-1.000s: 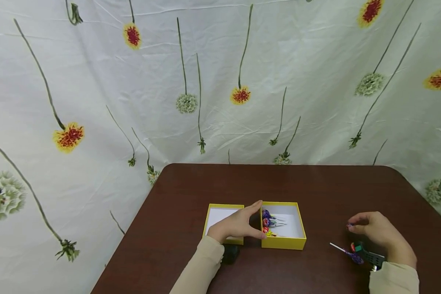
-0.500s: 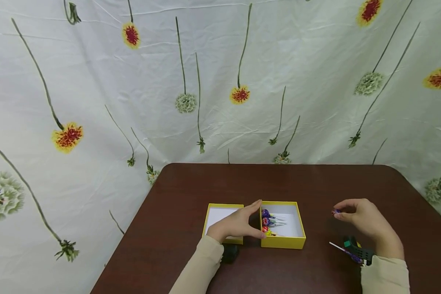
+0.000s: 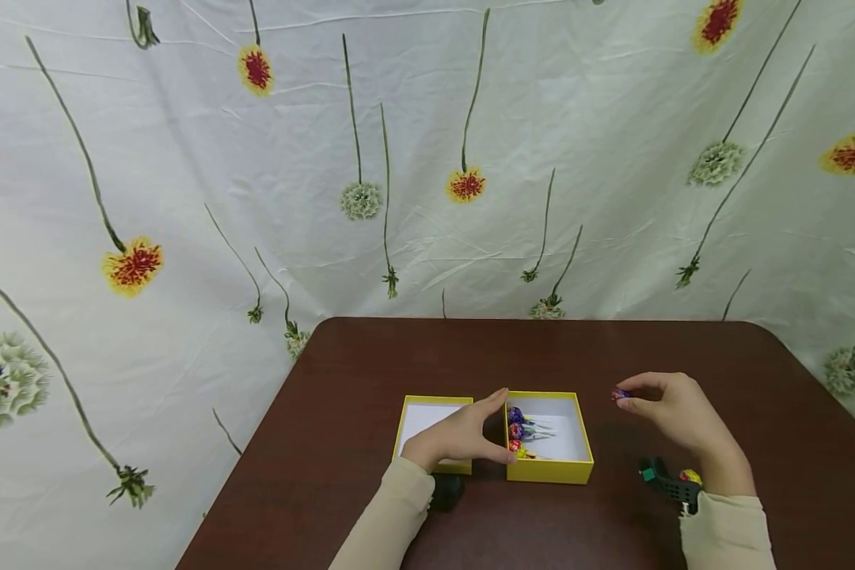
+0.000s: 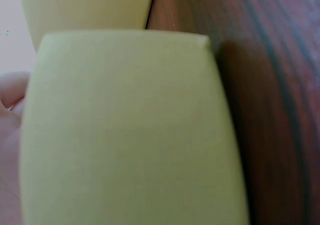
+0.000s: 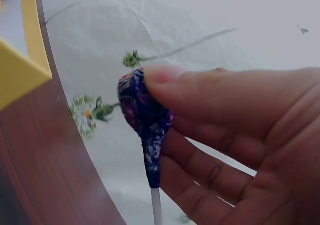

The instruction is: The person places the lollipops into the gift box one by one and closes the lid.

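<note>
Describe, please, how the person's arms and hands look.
Left sleeve and right sleeve are cream. Left hand and right hand are ungloved. A black perforated piece with a green patch sits at the right wrist, a dark piece at the left wrist.

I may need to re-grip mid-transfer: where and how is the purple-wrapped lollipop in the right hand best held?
Probably by its wrapped head, pinched from opposite sides, coming in from the right, as the right hand does now. The head is round and broader than the thin white stick, and the nearest yellow box lies to the left.
</note>
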{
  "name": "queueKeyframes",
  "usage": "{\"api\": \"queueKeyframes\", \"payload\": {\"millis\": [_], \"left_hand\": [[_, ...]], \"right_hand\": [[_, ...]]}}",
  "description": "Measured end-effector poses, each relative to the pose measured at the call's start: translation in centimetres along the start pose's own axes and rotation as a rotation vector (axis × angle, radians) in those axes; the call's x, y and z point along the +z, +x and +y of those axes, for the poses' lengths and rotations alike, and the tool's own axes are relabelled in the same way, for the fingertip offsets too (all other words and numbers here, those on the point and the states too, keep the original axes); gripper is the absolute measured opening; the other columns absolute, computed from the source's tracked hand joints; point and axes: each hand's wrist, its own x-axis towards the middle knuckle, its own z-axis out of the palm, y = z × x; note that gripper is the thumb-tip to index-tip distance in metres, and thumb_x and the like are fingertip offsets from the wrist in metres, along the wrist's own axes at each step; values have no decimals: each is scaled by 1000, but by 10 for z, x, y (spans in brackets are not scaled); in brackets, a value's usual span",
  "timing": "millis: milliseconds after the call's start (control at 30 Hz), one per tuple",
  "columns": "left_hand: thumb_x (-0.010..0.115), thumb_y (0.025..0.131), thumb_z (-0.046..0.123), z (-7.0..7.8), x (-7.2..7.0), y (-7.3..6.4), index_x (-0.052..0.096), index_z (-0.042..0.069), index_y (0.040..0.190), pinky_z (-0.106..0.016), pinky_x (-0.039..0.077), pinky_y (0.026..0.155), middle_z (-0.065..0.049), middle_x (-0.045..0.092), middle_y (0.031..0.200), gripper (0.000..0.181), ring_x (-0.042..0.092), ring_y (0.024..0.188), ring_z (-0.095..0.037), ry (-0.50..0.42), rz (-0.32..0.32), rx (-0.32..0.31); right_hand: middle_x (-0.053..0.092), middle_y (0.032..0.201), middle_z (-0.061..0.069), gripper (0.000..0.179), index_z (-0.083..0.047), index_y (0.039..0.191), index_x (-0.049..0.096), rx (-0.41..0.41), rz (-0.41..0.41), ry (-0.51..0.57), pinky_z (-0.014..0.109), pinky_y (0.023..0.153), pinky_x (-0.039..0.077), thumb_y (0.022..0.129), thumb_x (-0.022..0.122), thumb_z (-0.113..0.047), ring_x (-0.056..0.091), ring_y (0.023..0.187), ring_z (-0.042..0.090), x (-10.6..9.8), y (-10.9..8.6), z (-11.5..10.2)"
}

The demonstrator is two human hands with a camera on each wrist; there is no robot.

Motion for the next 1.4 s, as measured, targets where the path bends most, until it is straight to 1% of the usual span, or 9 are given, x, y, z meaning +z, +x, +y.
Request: {"api": "queueKeyframes", "payload": {"millis": [100, 233, 367, 533, 767, 900, 1100, 1200, 1400], "left_hand": [[80, 82, 44, 0, 0, 0, 14, 14, 162, -48, 26, 123, -2, 14, 170, 107, 18, 155, -22, -3, -2, -1], [80, 82, 43, 0, 0, 0, 14, 15, 162, -48, 26, 123, 0, 13, 170, 107, 18, 155, -21, -11, -1, -3], [79, 83, 43, 0, 0, -1, 14, 16, 162, -47, 26, 123, 3, 14, 169, 106, 18, 155, -21, -11, 1, -7], [79, 82, 44, 0, 1, -1, 15, 19, 162, -47, 26, 123, 4, 14, 169, 106, 18, 155, -20, -3, 1, -14], [79, 82, 43, 0, 1, -1, 14, 20, 162, -47, 26, 123, 2, 14, 169, 105, 19, 155, -21, -5, 1, -14], [78, 82, 45, -1, 1, 0, 15, 19, 162, -47, 27, 123, 2, 15, 169, 106, 21, 155, -22, 12, 7, -18], [78, 82, 46, -2, 1, 1, 15, 15, 162, -48, 27, 123, 1, 15, 169, 107, 22, 154, -22, 15, 2, -23], [78, 82, 47, -3, 2, 2, 15, 16, 162, -48, 28, 122, 0, 14, 169, 107, 23, 154, -22, 21, 0, -22], [77, 83, 48, -2, 1, 1, 14, 16, 162, -49, 27, 123, 2, 14, 169, 106, 21, 154, -22, 1, -3, -18]], "right_hand": [[75, 105, 11, 20, -6, 108, 76, -18, 0, 20, 25, 68, 54, 89, 75, -14, 66, 91, 22, 4, 2, -8], [75, 105, 11, 20, -6, 108, 77, -34, -20, 51, 25, 65, 55, 90, 75, -14, 66, 88, 19, 10, 5, -17], [74, 106, 11, 19, -6, 107, 77, -37, -39, 65, 25, 65, 55, 90, 74, -13, 65, 89, 19, 16, 7, -25], [74, 107, 13, 18, -5, 107, 76, -56, -74, 115, 25, 66, 58, 89, 74, -10, 67, 89, 20, 22, 9, -32], [75, 103, 9, 13, -7, 102, 77, -118, -103, 160, 23, 69, 58, 89, 74, -8, 67, 89, 20, 32, 13, -41], [75, 102, 7, 13, -8, 102, 77, -154, -145, 202, 24, 72, 58, 90, 74, -10, 67, 89, 18, 40, 15, -46], [75, 99, 9, 14, -5, 102, 77, -201, -214, 263, 21, 72, 57, 89, 74, -10, 67, 85, 15, 53, 21, -45], [75, 99, 11, 15, -2, 102, 76, -223, -244, 286, 22, 71, 58, 90, 74, -9, 68, 85, 14, 58, 23, -45], [75, 97, 9, 15, -3, 101, 77, -230, -292, 288, 23, 71, 56, 89, 75, -11, 66, 85, 12, 67, 25, -46]]}}
